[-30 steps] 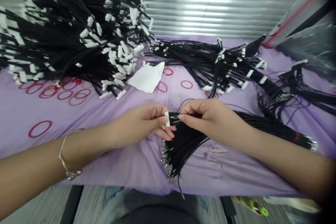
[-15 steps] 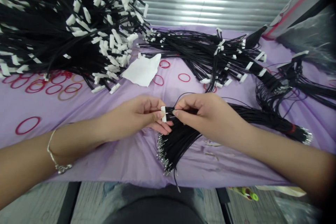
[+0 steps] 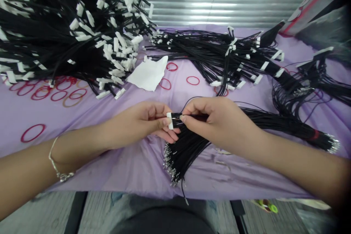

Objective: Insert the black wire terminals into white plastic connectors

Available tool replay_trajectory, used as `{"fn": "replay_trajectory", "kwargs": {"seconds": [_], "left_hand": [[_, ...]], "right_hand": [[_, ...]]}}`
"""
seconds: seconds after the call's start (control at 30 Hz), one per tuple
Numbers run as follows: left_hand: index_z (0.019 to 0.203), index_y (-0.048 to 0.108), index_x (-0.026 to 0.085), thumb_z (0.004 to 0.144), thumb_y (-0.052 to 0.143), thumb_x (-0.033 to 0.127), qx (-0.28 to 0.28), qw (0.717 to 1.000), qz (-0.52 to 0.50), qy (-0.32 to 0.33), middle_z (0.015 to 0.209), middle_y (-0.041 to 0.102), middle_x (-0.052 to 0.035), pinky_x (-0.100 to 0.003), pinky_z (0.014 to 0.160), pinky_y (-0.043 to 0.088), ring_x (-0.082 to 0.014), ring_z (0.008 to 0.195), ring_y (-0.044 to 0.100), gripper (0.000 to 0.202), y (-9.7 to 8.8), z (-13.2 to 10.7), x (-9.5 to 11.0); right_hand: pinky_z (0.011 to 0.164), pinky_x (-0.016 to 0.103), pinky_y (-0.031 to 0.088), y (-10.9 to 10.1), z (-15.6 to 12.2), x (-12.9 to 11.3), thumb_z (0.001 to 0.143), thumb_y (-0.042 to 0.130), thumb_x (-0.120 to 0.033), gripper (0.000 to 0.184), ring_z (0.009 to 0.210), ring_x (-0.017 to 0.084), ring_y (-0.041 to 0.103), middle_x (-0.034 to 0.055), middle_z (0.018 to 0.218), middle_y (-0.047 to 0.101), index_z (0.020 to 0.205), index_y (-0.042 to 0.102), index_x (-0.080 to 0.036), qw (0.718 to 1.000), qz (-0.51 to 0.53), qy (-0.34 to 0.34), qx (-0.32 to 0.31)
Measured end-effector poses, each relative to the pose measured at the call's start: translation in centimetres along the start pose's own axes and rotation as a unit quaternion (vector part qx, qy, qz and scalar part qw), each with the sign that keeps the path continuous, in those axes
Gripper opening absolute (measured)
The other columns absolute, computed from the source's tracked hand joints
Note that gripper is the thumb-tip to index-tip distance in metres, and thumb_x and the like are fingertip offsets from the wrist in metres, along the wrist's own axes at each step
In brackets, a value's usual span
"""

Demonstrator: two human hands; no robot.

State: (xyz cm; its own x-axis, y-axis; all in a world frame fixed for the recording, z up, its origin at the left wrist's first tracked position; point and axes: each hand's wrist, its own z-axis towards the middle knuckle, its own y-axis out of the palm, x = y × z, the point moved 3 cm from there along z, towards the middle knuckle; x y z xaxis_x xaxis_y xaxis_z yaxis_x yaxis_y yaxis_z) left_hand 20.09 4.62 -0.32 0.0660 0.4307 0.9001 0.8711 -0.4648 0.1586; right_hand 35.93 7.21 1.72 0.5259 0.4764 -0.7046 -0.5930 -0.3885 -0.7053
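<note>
Between the thumb and fingers of my left hand (image 3: 153, 121) is a small white plug connector (image 3: 170, 121) with several black wires running out of its right side. Close beside it, my right hand (image 3: 211, 119) pinches a thin black wire (image 3: 177, 118) whose metal tip points at the connector; whether the tip is inside cannot be made out. Below both hands a bundle of black wires (image 3: 189, 153) lies fanned out, its silver terminals toward the front left. One loose wire end hangs down near the table's front edge.
A big heap of black cables with white connectors (image 3: 82, 36) fills the back left. More cables (image 3: 214, 51) lie behind my hands, near a white paper scrap (image 3: 149, 73). Red rubber bands (image 3: 33, 132) are scattered left. A banded wire bundle (image 3: 301, 131) extends right on the purple cloth (image 3: 123, 175).
The wire tip in my right hand has come slightly closer to the connector. My left hand keeps its hold, with the connector shifted slightly left. The camera view has moved a little.
</note>
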Motion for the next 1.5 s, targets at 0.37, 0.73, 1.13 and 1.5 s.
{"fn": "replay_trajectory", "kwargs": {"seconds": [0.37,0.73,1.13,1.5], "left_hand": [[0.081,0.06,0.008,0.085,0.056,0.012,-0.008,1.0,-0.002,0.016,0.079,0.067,-0.0043,-0.023,0.07,0.057,-0.0116,0.072,0.068,0.007,0.2,0.0,0.0],[0.08,0.056,0.009,0.087,0.052,0.009,-0.046,0.999,-0.014,0.025,0.079,0.066,-0.0029,-0.023,0.071,0.056,-0.0104,0.073,0.067,0.008,0.1,-0.1,0.1],[0.079,0.057,0.009,0.089,0.049,0.007,-0.051,0.998,-0.012,0.028,0.075,0.066,-0.0019,-0.023,0.07,0.057,-0.0106,0.072,0.068,0.012,0.0,0.0,0.0],[0.078,0.052,0.011,0.088,0.046,0.005,-0.022,0.998,-0.06,0.021,0.073,0.062,-0.0009,-0.017,0.061,0.052,-0.0072,0.062,0.062,0.014,0.0,0.1,0.3]], "right_hand": [[0.047,0.018,0.033,0.3,0.1,-0.3,0.078,0.055,-0.018,0.013,0.05,0.004,0.046,-0.0059,0.057,0.058,0.068,0.063,-0.017,1.0,0.013,-0.001,-0.018],[0.042,0.018,0.03,0.1,0.3,0.4,0.071,0.059,-0.021,0.009,0.047,0.006,0.042,-0.0049,0.053,0.053,0.063,0.059,-0.017,0.994,0.082,0.061,-0.043],[0.044,0.019,0.03,0.4,0.1,-0.3,0.078,0.057,-0.019,0.014,0.047,0.005,0.043,-0.0057,0.053,0.055,0.065,0.062,-0.018,1.0,0.005,-0.004,-0.018],[0.076,0.034,0.043,-0.2,-1.1,-1.2,0.085,0.052,-0.023,0.016,0.091,0.023,0.053,0.0128,0.097,0.06,0.093,0.06,-0.012,0.936,-0.266,-0.218,0.078]]}}
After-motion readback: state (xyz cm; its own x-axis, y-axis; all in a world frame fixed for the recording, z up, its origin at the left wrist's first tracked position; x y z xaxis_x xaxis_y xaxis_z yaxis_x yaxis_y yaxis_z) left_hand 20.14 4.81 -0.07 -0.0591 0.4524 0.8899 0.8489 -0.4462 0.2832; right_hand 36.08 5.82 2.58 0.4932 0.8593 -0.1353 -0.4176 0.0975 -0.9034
